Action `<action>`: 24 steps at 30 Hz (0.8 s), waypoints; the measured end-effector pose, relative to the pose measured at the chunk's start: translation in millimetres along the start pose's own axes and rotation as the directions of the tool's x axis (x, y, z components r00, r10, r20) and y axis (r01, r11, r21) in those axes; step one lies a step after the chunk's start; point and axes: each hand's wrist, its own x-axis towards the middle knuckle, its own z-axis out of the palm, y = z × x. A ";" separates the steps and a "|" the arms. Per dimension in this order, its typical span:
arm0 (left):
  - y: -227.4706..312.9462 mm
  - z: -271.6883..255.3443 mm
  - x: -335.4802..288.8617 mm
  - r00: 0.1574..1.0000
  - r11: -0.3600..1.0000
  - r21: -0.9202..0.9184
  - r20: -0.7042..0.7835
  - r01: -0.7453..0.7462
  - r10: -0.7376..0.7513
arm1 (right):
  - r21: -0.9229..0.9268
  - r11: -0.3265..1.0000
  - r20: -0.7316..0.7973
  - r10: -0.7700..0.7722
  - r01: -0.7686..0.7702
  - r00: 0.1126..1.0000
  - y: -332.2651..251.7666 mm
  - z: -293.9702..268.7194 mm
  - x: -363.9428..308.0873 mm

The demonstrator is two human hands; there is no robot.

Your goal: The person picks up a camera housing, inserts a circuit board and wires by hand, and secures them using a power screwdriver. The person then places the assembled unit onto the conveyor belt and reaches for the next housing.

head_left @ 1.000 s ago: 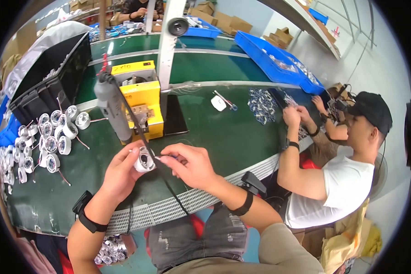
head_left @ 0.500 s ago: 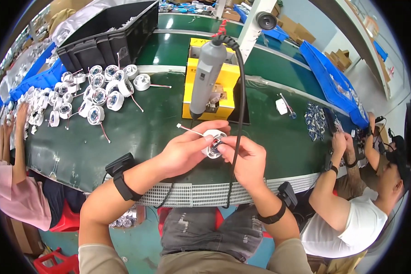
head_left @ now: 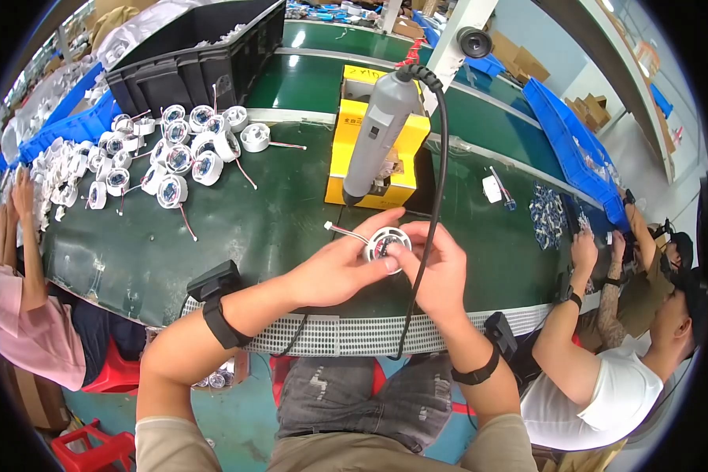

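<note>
A round white plastic housing [head_left: 379, 247] with a small circuit board inside is held above the green bench. Its thin wires run out to the left and end in a white connector [head_left: 329, 226]. My left hand [head_left: 330, 271] is closed around the housing's left and lower side. My right hand [head_left: 440, 271] is closed at its right side, with the thumb pressed on the board inside. Just beyond the hands, a grey electric screwdriver [head_left: 377, 130] hangs tip down in front of a yellow box-shaped device [head_left: 342, 161]. Its black cable [head_left: 442, 173] loops down in front of my right hand.
Several similar white housings [head_left: 178, 160] with wires cluster at the left, near a black crate [head_left: 189, 75]. To the right lie a single white part [head_left: 492, 189], a pile of small boards [head_left: 547, 216] and a blue tray [head_left: 574, 149]. Co-workers sit on both sides.
The housing has turned so its open face shows more fully. My right thumb has moved onto the board inside. The view has shifted slightly.
</note>
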 end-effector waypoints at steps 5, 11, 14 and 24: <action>9.1 -5.7 4.4 0.955 0.947 -0.159 -0.058 0.278 -0.290 | -0.313 0.932 -0.033 -0.201 0.181 0.979 -4.7 0.3 33.9; 6.8 -11.7 5.0 0.886 0.876 -0.314 -0.170 0.366 -0.431 | -0.149 0.979 0.091 -0.125 0.138 0.988 -19.9 52.0 82.9; -0.6 -10.8 4.3 0.863 0.866 -0.299 -0.192 0.402 -0.467 | 0.032 0.958 -0.078 -0.281 0.284 0.956 -9.3 62.6 93.3; 7.3 -17.1 6.4 0.853 0.836 -0.287 -0.101 0.467 -0.511 | 0.124 0.899 -0.350 -0.356 0.419 0.867 -25.1 65.5 127.5</action>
